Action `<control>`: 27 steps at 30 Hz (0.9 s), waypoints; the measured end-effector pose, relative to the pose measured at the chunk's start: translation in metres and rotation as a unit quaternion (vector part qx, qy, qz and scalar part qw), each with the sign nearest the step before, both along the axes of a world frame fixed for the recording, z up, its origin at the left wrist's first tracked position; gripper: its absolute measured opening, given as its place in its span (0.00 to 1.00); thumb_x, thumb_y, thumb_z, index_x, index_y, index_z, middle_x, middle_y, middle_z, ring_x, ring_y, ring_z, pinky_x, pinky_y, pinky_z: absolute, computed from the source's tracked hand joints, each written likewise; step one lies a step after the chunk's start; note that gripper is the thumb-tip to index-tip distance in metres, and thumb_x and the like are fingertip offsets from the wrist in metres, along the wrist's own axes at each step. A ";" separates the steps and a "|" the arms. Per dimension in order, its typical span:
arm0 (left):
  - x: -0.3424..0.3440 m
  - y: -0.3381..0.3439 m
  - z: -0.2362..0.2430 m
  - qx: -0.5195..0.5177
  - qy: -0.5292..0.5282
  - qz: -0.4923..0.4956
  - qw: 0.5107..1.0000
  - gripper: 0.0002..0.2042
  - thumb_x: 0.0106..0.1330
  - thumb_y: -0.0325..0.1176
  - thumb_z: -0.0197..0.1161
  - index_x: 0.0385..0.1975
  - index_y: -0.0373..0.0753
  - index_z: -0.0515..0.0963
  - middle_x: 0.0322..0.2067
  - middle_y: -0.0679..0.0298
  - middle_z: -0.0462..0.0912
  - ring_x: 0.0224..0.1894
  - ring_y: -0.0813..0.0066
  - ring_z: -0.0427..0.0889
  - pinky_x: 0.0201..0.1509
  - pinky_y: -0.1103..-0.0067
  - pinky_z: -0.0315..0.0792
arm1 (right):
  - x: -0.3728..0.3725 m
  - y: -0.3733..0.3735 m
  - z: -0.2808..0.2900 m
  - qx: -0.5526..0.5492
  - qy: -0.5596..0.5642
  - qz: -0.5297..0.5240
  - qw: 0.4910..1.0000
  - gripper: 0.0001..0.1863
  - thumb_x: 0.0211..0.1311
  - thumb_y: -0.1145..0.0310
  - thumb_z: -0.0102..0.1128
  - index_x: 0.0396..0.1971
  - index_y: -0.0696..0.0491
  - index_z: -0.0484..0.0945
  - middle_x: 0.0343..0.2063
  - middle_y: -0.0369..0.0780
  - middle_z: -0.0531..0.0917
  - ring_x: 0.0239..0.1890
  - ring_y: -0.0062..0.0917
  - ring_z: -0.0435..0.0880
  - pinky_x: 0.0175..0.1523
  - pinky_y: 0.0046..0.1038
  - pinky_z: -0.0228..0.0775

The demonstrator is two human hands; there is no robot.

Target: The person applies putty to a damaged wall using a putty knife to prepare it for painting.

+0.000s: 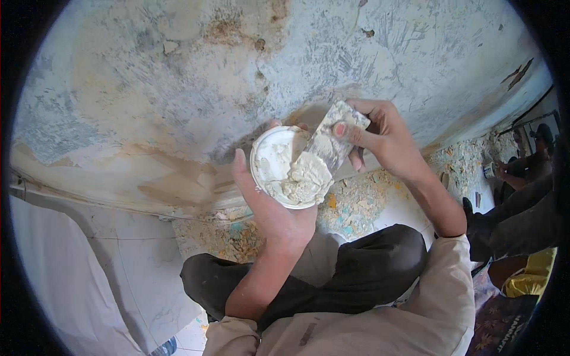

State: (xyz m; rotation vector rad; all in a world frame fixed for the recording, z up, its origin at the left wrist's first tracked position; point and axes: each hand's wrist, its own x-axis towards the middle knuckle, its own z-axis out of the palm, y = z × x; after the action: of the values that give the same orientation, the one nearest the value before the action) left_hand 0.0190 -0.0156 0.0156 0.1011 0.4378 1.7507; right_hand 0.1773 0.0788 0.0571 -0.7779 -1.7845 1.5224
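My left hand (270, 210) is closed around a shallow round white plastic lid or tub (274, 153) and carries it from below, in front of the wall. A thick heap of off-white putty (309, 180) fills its right and lower part, with a thinner smear on the rest. Between the thumb and fingers of my right hand (386, 139) is a flat rectangular putty scraper (333, 133), smeared with dried and wet putty. Its lower edge meets the putty at the tub's right side. The underside of the tub is hidden.
A patchy, stained wall (178, 77) stands close ahead. Flaked paint debris (231, 240) covers the tiled floor (145, 261) along its foot. A white sheet (50, 261) hangs at the left. At the right another person (525, 172) sits near the wall; a yellow cloth (537, 276) lies below.
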 end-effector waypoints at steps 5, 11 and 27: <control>0.004 -0.001 0.007 0.001 0.002 -0.025 1.000 0.32 0.75 0.61 0.40 0.64 0.41 0.71 0.57 0.60 0.78 0.61 0.63 0.75 0.67 0.66 0.67 | 0.004 0.003 0.001 -0.124 0.064 0.025 0.990 0.10 0.67 0.69 0.66 0.40 0.61 0.83 0.29 0.37 0.85 0.18 0.15 0.78 0.22 0.18 0.69; -0.001 -0.007 0.016 -0.007 -0.026 -0.037 0.999 0.31 0.75 0.60 0.39 0.62 0.41 0.72 0.56 0.61 0.78 0.60 0.62 0.76 0.65 0.61 0.69 | 0.004 -0.011 0.018 -0.133 0.159 -0.015 0.978 0.13 0.65 0.71 0.65 0.46 0.62 0.79 0.33 0.41 0.86 0.23 0.18 0.84 0.25 0.21 0.76; -0.003 0.000 0.071 0.108 -0.081 -0.100 0.986 0.27 0.77 0.54 0.38 0.57 0.40 0.74 0.56 0.61 0.76 0.61 0.63 0.75 0.67 0.61 0.68 | 0.003 -0.018 0.093 0.009 0.160 -0.015 0.987 0.09 0.63 0.76 0.55 0.42 0.61 0.73 0.27 0.41 0.82 0.16 0.21 0.78 0.17 0.22 0.67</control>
State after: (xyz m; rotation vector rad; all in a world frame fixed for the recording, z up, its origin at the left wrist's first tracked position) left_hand 0.0162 -0.0155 0.0866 0.1505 0.1144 1.5895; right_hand 0.1800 0.0611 0.1502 -0.5153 -1.5384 1.5131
